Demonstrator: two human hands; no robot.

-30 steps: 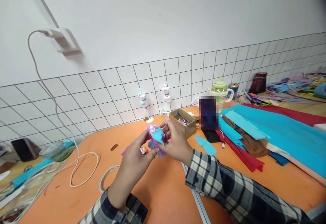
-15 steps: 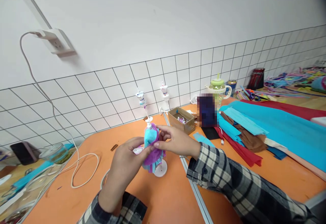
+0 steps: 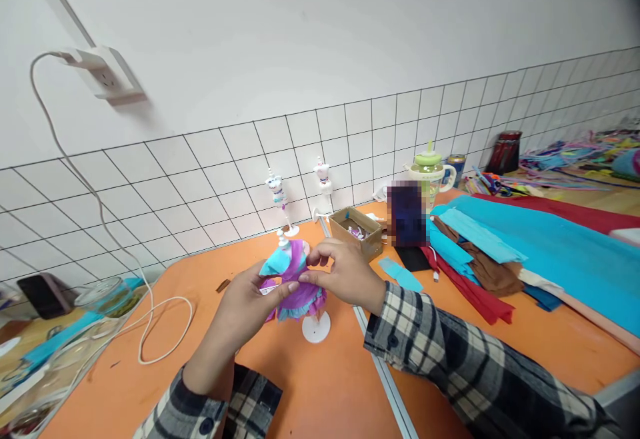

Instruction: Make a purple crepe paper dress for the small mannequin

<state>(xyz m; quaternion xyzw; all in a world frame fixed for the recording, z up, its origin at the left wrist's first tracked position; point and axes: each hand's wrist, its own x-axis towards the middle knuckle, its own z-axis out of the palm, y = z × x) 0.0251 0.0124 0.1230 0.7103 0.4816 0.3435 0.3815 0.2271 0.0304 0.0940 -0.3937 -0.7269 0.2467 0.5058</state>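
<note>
In front of me a miniature dress-form mannequin (image 3: 283, 242) stands on a round white base (image 3: 317, 328), tilted a little to the left. It wears a small doll dress (image 3: 295, 267) of purple and light-blue cloth with a ruffled hem. My left hand (image 3: 243, 312) is closed around the dress's left side, thumb across its front. From the right, my right hand (image 3: 347, 274) pinches the purple cloth at the waist, thumbs nearly meeting. A small white label (image 3: 269, 290) shows by my left fingers. The fingers behind the dress are hidden.
Two more small mannequins (image 3: 277, 189) stand by the tiled wall. Behind my right hand are a cardboard box (image 3: 357, 231) and a screen-like blurred object (image 3: 409, 214). Cloth sheets (image 3: 540, 239) lie to the right, near a lidded jug (image 3: 427, 172). A white cable (image 3: 145, 329) loops at left.
The dressed mannequin has turned and tilted left, so more of the purple front and ruffled hem shows. Both hands stay on the dress, the left one shifted slightly left.
</note>
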